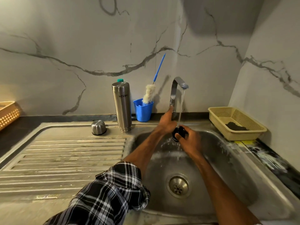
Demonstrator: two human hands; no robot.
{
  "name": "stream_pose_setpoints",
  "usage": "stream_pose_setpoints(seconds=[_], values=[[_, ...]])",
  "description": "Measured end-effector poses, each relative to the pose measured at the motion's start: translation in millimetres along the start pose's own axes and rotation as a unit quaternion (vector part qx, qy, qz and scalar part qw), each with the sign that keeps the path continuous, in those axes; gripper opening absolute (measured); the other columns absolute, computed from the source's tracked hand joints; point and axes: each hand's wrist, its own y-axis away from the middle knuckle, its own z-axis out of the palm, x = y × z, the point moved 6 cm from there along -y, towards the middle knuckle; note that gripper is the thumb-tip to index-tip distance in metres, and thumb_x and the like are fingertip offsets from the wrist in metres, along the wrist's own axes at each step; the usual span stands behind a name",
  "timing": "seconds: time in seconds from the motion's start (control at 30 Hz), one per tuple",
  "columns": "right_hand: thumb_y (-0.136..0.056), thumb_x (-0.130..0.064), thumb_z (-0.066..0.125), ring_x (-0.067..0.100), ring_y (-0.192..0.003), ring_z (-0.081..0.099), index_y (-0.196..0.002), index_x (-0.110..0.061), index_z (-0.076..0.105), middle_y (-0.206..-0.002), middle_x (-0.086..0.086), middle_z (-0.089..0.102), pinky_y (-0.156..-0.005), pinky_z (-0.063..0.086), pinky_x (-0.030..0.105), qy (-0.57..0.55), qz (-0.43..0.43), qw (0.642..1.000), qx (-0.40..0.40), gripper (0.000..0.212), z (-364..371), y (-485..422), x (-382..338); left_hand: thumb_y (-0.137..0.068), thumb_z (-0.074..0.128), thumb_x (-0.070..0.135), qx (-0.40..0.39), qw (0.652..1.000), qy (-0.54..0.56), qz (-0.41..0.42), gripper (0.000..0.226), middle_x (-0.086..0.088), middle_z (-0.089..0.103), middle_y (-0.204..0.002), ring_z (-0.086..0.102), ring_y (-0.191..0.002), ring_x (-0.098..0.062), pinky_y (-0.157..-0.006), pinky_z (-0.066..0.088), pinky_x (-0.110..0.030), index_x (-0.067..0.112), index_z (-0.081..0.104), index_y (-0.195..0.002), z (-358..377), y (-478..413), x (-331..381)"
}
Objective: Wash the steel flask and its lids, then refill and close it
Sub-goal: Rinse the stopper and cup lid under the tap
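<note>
Flask (122,104) inverted, "MILTON" lettering upside-down — left hand (166,123) grips tap (174,88), right hand (191,138) grips black lid (178,133).

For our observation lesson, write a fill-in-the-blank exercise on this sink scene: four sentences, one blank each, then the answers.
1. The right hand holds a ____ lid under the running water.
2. The left hand grips the tap, which is turned ____.
3. The bottle brush stands in a ____ cup.
4. The steel flask stands on the drainboard with its printed name ____.
Answers: black, on, blue, upside down.
</note>
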Motion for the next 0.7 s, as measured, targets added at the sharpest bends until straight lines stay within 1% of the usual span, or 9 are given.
stream_pose_setpoints(seconds=[0.07, 0.17, 0.27, 0.37, 0.47, 0.53, 0.6, 0.63, 0.7], values=[[-0.092, -0.013, 0.069, 0.015, -0.110, 0.062, -0.132, -0.013, 0.060, -0.125, 0.007, 0.066, -0.086, 0.044, 0.016, -0.010, 0.004, 1.000, -0.001, 0.041, -2, 0, -1, -0.090, 0.055, -0.011, -0.008, 1.000, -0.013, -0.010, 0.086, -0.019, 0.048, -0.147, 0.048, -0.136, -0.034, -0.111, 0.043, -0.040, 0.014, 0.015, -0.162, 5, -8, -2], [-0.092, -0.014, 0.069, 0.013, -0.110, 0.061, -0.132, -0.013, 0.059, -0.125, 0.007, 0.066, -0.082, 0.043, 0.012, -0.015, 0.009, 1.000, -0.002, 0.042, -2, -1, 2, -0.087, 0.056, -0.011, 0.002, 1.000, -0.018, -0.005, 0.084, -0.016, 0.052, -0.142, 0.051, -0.132, -0.034, -0.110, 0.046, -0.045, 0.012, 0.022, -0.159, 6, -17, -9], [-0.091, -0.015, 0.070, 0.020, -0.119, 0.061, -0.136, -0.013, 0.057, -0.129, 0.008, 0.065, -0.092, 0.045, 0.021, -0.010, 0.017, 1.000, -0.001, 0.046, -1, -2, 5, -0.086, 0.052, -0.016, -0.012, 1.000, -0.013, 0.006, 0.084, -0.012, 0.048, -0.149, 0.047, -0.138, -0.029, -0.111, 0.044, -0.039, 0.015, 0.025, -0.159, 2, -19, -6], [-0.091, -0.012, 0.070, 0.023, -0.122, 0.060, -0.137, -0.011, 0.056, -0.130, 0.010, 0.064, -0.091, 0.042, 0.019, -0.007, 0.022, 1.000, -0.003, 0.047, 1, -3, 6, -0.087, 0.047, -0.019, -0.040, 0.999, -0.025, 0.022, 0.085, -0.010, 0.034, -0.161, 0.037, -0.147, -0.026, -0.113, 0.037, -0.031, 0.013, 0.021, -0.161, -2, -22, -2], [-0.092, -0.013, 0.069, 0.023, -0.122, 0.059, -0.137, -0.010, 0.056, -0.131, 0.009, 0.063, -0.092, 0.041, 0.021, -0.014, 0.026, 1.000, -0.005, 0.047, 3, -4, 8, -0.087, 0.047, -0.018, -0.066, 0.996, -0.054, 0.029, 0.087, -0.011, 0.028, -0.165, 0.030, -0.151, -0.027, -0.118, 0.032, -0.035, 0.014, 0.016, -0.162, -4, -26, -4], [-0.093, -0.014, 0.068, 0.021, -0.116, 0.062, -0.135, -0.011, 0.057, -0.127, 0.007, 0.064, -0.092, 0.049, 0.025, -0.044, 0.042, 0.998, -0.013, 0.044, 4, -6, 11, -0.088, 0.047, -0.017, -0.082, 0.994, -0.068, 0.031, 0.087, -0.012, 0.030, -0.164, 0.031, -0.150, -0.028, -0.120, 0.032, -0.038, 0.016, 0.014, -0.162, -6, -24, -8], [-0.094, -0.020, 0.067, 0.023, -0.102, 0.069, -0.132, -0.012, 0.057, -0.124, 0.009, 0.066, -0.084, 0.060, 0.037, -0.102, 0.085, 0.991, -0.024, 0.040, 6, -8, 18, -0.089, 0.046, -0.015, -0.082, 0.994, -0.062, 0.027, 0.079, -0.012, 0.037, -0.160, 0.036, -0.148, -0.027, -0.120, 0.034, -0.040, 0.013, 0.024, -0.159, -7, -18, -13], [-0.095, -0.023, 0.066, 0.023, -0.095, 0.072, -0.131, -0.012, 0.058, -0.121, 0.011, 0.068, -0.080, 0.062, 0.041, -0.124, 0.105, 0.986, -0.032, 0.039, 7, -9, 22, -0.089, 0.046, -0.014, -0.076, 0.995, -0.055, 0.024, 0.072, -0.012, 0.044, -0.155, 0.040, -0.144, -0.027, -0.119, 0.037, -0.041, 0.012, 0.033, -0.155, -8, -14, -16], [-0.095, -0.027, 0.065, 0.024, -0.086, 0.074, -0.126, -0.010, 0.061, -0.111, 0.013, 0.072, -0.078, 0.062, 0.041, -0.158, 0.134, 0.977, -0.048, 0.035, 9, -11, 28, -0.092, 0.049, -0.009, -0.044, 0.998, -0.050, 0.019, 0.053, -0.009, 0.058, -0.138, 0.053, -0.130, -0.024, -0.110, 0.046, -0.039, 0.008, 0.050, -0.143, -7, -4, -25]])
